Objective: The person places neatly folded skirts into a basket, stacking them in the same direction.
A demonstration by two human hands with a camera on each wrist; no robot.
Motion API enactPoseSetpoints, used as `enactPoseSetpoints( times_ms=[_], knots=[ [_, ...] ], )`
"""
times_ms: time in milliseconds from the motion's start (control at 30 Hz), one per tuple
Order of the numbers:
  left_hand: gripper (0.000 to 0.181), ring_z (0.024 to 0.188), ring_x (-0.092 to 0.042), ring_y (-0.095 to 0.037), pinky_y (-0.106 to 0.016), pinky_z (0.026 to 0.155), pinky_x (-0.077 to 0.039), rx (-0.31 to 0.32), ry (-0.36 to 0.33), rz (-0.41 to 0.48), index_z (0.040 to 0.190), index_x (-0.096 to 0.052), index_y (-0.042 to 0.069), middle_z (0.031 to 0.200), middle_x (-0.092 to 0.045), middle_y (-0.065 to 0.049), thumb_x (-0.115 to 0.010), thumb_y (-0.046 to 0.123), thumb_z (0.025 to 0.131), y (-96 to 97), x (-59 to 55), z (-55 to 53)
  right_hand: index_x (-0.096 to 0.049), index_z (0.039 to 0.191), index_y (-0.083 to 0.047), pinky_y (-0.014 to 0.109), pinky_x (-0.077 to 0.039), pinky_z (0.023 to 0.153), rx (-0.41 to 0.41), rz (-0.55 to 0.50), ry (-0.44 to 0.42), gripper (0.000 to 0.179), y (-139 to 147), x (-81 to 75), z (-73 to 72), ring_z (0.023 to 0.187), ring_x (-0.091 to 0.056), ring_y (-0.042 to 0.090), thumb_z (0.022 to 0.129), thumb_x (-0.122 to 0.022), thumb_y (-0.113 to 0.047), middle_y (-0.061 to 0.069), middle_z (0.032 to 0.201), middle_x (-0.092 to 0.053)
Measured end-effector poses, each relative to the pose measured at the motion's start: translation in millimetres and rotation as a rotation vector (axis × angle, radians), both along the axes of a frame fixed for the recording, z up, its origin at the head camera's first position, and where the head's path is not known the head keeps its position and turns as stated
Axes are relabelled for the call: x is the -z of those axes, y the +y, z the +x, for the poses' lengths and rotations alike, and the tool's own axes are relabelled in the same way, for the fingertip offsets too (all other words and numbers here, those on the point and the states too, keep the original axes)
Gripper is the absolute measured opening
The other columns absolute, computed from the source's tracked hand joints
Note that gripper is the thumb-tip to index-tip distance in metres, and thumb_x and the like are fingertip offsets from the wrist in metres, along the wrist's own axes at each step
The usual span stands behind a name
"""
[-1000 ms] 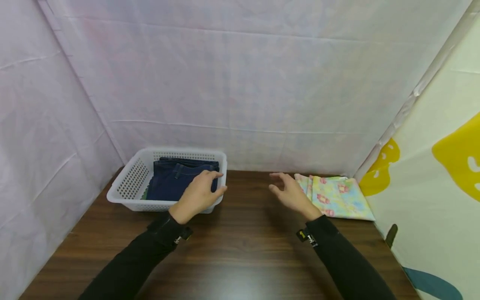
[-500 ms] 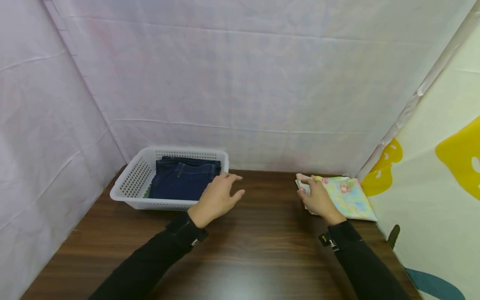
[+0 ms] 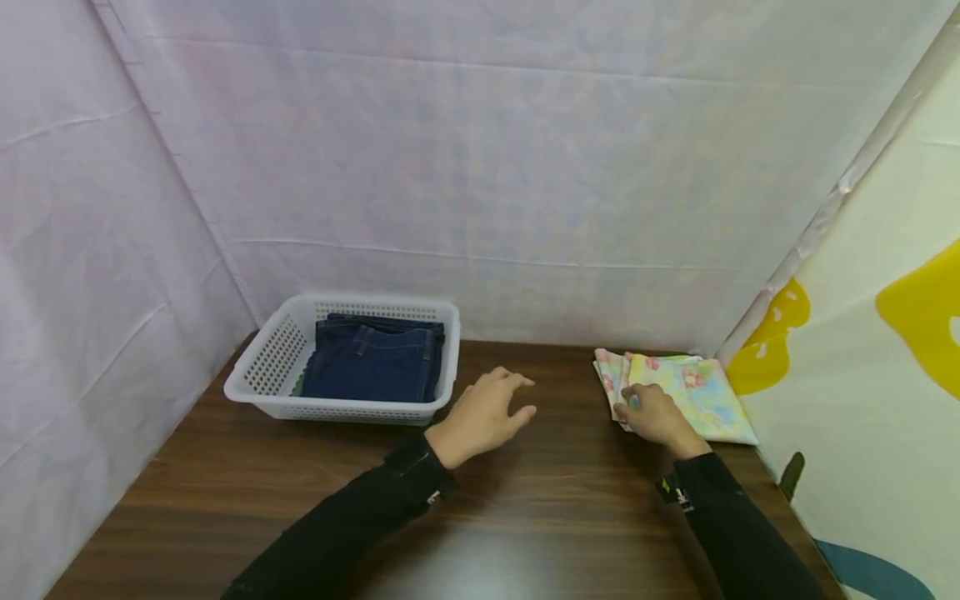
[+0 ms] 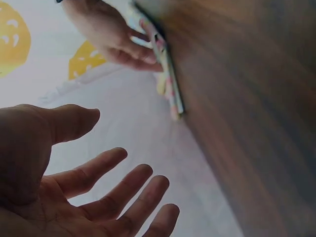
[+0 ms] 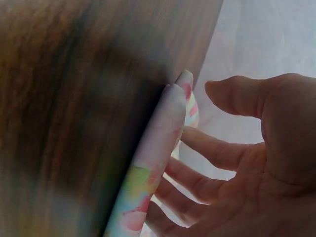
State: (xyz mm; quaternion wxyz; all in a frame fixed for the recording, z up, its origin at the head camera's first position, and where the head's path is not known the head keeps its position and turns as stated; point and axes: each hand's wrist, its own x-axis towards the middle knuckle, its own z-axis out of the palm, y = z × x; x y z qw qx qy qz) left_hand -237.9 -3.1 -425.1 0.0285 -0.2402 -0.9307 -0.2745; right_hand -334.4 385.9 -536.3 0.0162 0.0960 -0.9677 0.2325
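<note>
Left hand [image 3: 483, 414] has left the basket [image 3: 264, 371] for mid-table — fingers spread, empty. Dark wood table [image 3: 525, 517], pale sheet walls. Right hand [image 3: 654, 414] open, fingers touching the cloth [image 3: 693, 392] at far right — thumb apart.

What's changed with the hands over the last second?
The left hand left the white basket and moved right over the table, open. The right hand went to the floral cloth, fingers on its near-left edge. The jeans stayed in the basket.
</note>
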Motion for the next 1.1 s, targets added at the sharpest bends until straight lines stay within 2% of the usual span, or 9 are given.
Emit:
enactPoseSetpoints(
  times_ms=[100,200,433,667,700,833,900,967,1100],
  knots=[
    [0.047,0.139,-0.073,-0.036,-0.060,0.108,-0.066,0.015,-0.013,-0.011,0.157,-0.073,0.016,0.156,-0.073,-0.014,-0.077,0.037,0.115,10.5,11.9,-2.0,-0.079,0.140,0.003,0.071,-0.063,0.098,0.007,0.005,0.025,0.054,-1.5,1.6,3.5,0.118,-0.073,0.064,0.109,-0.073,-0.040,0.040,0.136,-0.072],
    [0.046,0.137,-0.074,-0.034,-0.060,0.109,-0.066,0.031,-0.028,-0.021,0.155,-0.074,0.015,0.152,-0.075,-0.012,-0.078,0.037,0.114,19.3,23.6,-4.3,-0.079,0.140,0.003,0.074,-0.062,0.097,0.003,0.010,0.027,0.053,-9.9,-8.7,15.9,0.117,-0.071,0.065,0.109,-0.071,-0.040,0.041,0.138,-0.069],
    [0.047,0.134,-0.074,-0.031,-0.055,0.108,-0.067,0.062,-0.053,-0.064,0.155,-0.074,0.014,0.148,-0.076,-0.011,-0.082,0.034,0.112,34.4,44.1,-6.8,-0.067,0.148,0.015,0.075,-0.062,0.102,0.007,-0.016,-0.035,0.058,-52.1,-54.4,50.6,0.124,-0.072,0.064,0.110,-0.070,-0.028,0.043,0.140,-0.070],
    [0.051,0.136,-0.073,-0.030,-0.052,0.111,-0.066,0.093,-0.030,-0.157,0.156,-0.074,0.018,0.152,-0.073,-0.008,-0.085,0.037,0.110,45.3,55.1,-5.3,-0.063,0.147,0.021,0.052,-0.067,0.087,-0.048,-0.053,0.018,0.054,-68.7,-32.5,52.9,0.106,-0.078,0.045,0.115,-0.057,-0.023,0.041,0.132,-0.073],
    [0.052,0.138,-0.072,-0.030,-0.054,0.113,-0.066,0.098,-0.027,-0.165,0.157,-0.074,0.018,0.153,-0.072,-0.008,-0.085,0.037,0.110,46.3,55.9,-5.3,-0.062,0.150,0.021,0.055,-0.066,0.087,-0.044,-0.063,-0.028,0.053,-76.5,-38.8,58.5,0.105,-0.076,0.046,0.116,-0.054,-0.018,0.042,0.135,-0.071],
    [0.055,0.141,-0.069,-0.030,-0.061,0.118,-0.062,0.113,-0.012,-0.183,0.159,-0.072,0.019,0.158,-0.069,-0.006,-0.085,0.040,0.110,49.3,58.0,-5.7,-0.063,0.153,0.016,0.048,-0.061,0.085,-0.043,-0.079,-0.099,0.047,-101.4,-54.5,73.1,0.097,-0.071,0.034,0.120,-0.048,-0.015,0.037,0.140,-0.073],
    [0.055,0.140,-0.069,-0.029,-0.061,0.117,-0.063,0.118,0.003,-0.198,0.159,-0.072,0.019,0.158,-0.068,-0.005,-0.085,0.041,0.110,48.9,58.5,-5.2,-0.061,0.157,0.013,0.045,-0.058,0.080,-0.045,-0.107,-0.170,0.047,-116.0,-67.6,82.4,0.086,-0.067,0.029,0.122,-0.047,-0.015,0.032,0.136,-0.075],
    [0.054,0.135,-0.069,-0.027,-0.057,0.114,-0.064,0.123,0.023,-0.219,0.157,-0.073,0.019,0.155,-0.069,-0.003,-0.085,0.042,0.109,47.3,59.2,-4.3,-0.062,0.158,0.011,0.039,-0.054,0.075,-0.053,-0.121,-0.192,0.047,-126.9,-72.0,88.0,0.078,-0.061,0.022,0.123,-0.045,-0.016,0.024,0.124,-0.078],
    [0.051,0.128,-0.069,-0.023,-0.050,0.106,-0.064,0.122,0.045,-0.263,0.149,-0.077,0.019,0.147,-0.072,-0.002,-0.088,0.044,0.106,42.6,60.2,-2.7,-0.063,0.158,0.010,0.035,-0.046,0.072,-0.066,-0.157,-0.218,0.048,-141.5,-74.8,94.8,0.069,-0.050,0.018,0.123,-0.044,-0.017,0.009,0.096,-0.067]
  ],
)
